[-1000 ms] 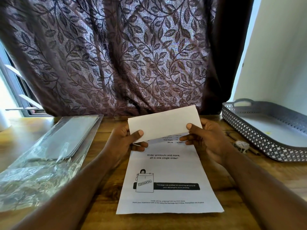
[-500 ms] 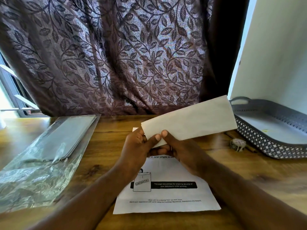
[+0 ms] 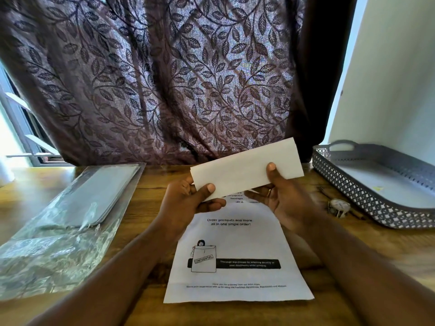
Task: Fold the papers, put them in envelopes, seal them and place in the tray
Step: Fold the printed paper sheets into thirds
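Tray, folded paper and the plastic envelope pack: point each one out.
tray (image 3: pixel 353 188): head view, perforated near wall.
folded paper (image 3: pixel 244 170): head view, blank middle.
plastic envelope pack (image 3: pixel 94 196): head view, grey stack inside.

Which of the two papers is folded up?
The plain white paper, held up by the left hand and right hand, is folded. The printed paper, with words and a drawing, lies flat and unfolded on the table.

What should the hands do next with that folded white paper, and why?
Probably let the left hand go and reach to the plastic pack of envelopes lying to the left, while the right hand holds the folded paper. The paper already looks folded, both hands pinch it above the printed sheet, and no envelope is out of the pack.
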`<state>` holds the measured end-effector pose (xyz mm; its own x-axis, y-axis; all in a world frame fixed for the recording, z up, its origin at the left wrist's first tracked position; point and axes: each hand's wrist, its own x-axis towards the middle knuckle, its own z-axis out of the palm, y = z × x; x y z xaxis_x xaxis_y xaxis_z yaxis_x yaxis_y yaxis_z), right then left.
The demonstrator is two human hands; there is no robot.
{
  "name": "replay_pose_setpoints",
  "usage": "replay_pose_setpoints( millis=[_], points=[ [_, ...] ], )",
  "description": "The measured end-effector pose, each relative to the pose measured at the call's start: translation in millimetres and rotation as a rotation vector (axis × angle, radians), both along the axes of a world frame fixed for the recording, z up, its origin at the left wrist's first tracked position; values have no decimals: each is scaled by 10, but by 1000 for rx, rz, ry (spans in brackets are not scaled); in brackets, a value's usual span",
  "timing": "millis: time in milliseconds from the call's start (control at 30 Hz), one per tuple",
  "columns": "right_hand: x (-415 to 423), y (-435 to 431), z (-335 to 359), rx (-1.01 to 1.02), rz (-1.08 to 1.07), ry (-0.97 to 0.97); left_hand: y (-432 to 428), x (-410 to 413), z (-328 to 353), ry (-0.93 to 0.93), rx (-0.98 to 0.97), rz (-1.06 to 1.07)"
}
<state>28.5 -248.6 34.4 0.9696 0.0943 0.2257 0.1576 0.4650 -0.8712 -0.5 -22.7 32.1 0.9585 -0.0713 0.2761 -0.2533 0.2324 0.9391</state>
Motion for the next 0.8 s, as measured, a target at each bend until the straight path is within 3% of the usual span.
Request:
replay_pose_setpoints(
  millis=[467, 567, 667, 733, 800],
  points=[
    [36, -210, 14, 38, -6, 87, 166, 81, -34, 73, -29, -16],
    [29, -236, 31, -55, -13, 59, 220, 104, -25, 89, -83, 50],
    [-33, -201, 52, -251, 45, 19, 268, 89, 8, 143, -262, 113],
    [-89, -145, 70, -403, 74, -3, 244, 50, 37, 135, -378, 56],
    [-146, -60, 78, -467, 92, -20, 153, -17, 53, 75, -360, -35]
  ],
)
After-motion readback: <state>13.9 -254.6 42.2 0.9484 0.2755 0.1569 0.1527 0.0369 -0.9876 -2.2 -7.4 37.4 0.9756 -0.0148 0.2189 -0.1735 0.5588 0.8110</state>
